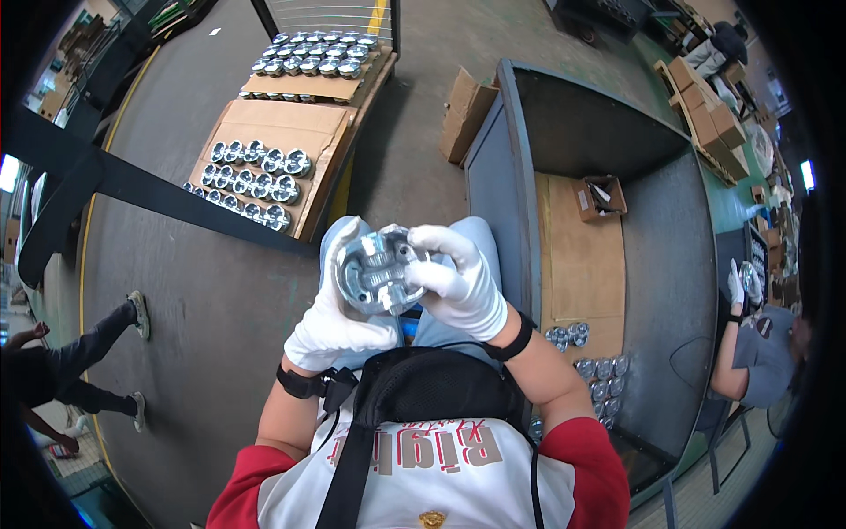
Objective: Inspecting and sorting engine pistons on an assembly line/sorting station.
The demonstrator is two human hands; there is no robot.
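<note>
A shiny metal piston (381, 269) is held above my lap, its hollow underside turned up toward me. My left hand (330, 313), in a white glove, wraps round its left side and supports it from below. The white-gloved right hand (463, 282) grips the piston's right side, with the thumb and fingers bent at its rim and over the hollow. The fingertips of the left hand are partly hidden behind the piston.
Rows of pistons (256, 185) stand on cardboard at the upper left. On my right is a grey metal bin (520, 132) holding more pistons (604, 379) and a small cardboard box (603, 198). One person (767, 344) sits at the far right; another's legs (97, 361) show at left.
</note>
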